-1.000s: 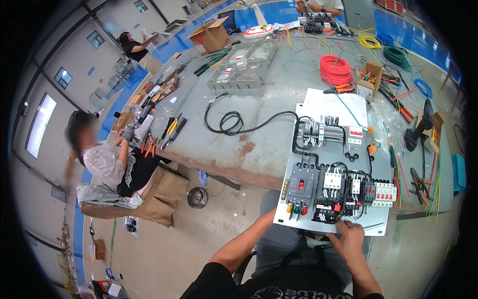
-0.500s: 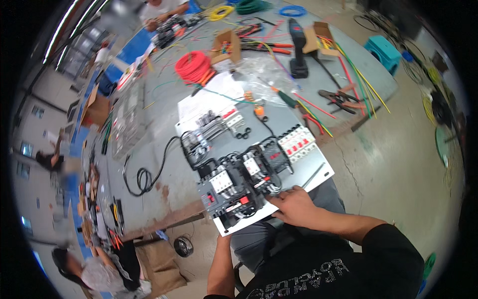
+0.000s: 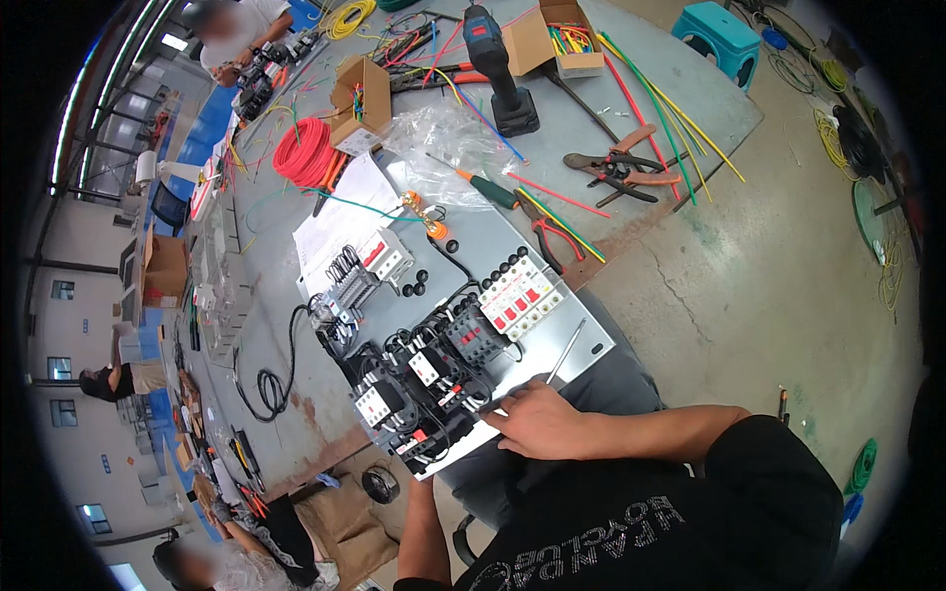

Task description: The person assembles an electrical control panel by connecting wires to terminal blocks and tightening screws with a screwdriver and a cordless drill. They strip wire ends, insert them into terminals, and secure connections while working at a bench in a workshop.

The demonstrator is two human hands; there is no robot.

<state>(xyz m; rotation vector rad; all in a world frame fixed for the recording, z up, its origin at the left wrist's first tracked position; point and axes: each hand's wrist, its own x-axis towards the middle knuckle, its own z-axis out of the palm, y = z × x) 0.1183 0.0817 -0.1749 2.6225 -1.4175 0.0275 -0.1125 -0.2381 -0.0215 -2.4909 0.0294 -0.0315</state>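
A white mounting plate (image 3: 593, 347) rests tilted across the table edge and my lap. Wired black contactors (image 3: 389, 402) with white blocks stand on it. Beside them are a dark grey contactor (image 3: 476, 336) and a row of white circuit breakers (image 3: 520, 298) with red levers. My right hand (image 3: 537, 422) is at the plate's near edge beside the contactors, fingers curled together; what they pinch is hidden. A thin metal rod (image 3: 566, 352) lies on the plate next to it. My left forearm (image 3: 424, 537) rises to the plate's lower corner, and the plate hides that hand's fingers.
Pliers (image 3: 550, 236), wire strippers (image 3: 621, 169), a screwdriver (image 3: 488, 189) and a cordless drill (image 3: 501, 74) lie beyond the plate. A red wire coil (image 3: 304, 150), small cardboard boxes (image 3: 360, 98) and a looped black cable (image 3: 271, 389) are farther left. Another person (image 3: 241, 39) works at the far end.
The view has turned, so the plate and table appear farther left. My right hand stays at the plate's near edge by the contactors, its fingers now more curled.
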